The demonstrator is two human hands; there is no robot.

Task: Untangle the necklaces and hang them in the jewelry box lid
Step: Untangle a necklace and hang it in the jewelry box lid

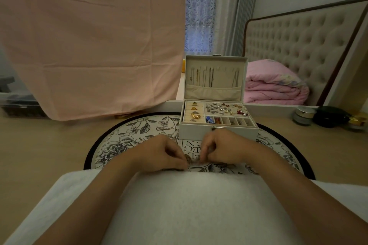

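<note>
Nearest us, a white towel (179,215) lies across the person's lap, both forearms reaching out over it. Just past its far edge the two hands meet over a round flowered mat (127,137). The left hand (159,154) has its fingers curled, pinching one side of the knot of necklaces (191,160); the right hand (221,148) pinches the other side the same way. The knot sits low between them, on or just above the mat, at dead centre.

This looks like the untangling itself, and it wants patience. Better to loosen the clump and tease one loop free with the fingertips than to pull the ends apart, which I'd guess only tightens it. Finding a clasp and feeding it back through should pay off.

At twelve o'clock from the hands stands the jewelry box (217,131), its tray full of rings and earrings. Its lid (216,57) stands upright behind, several chains (211,77) already hanging inside, with free room toward its right. Jars (304,115) sit at two o'clock, a pink sheet (89,45) hangs at ten.
</note>
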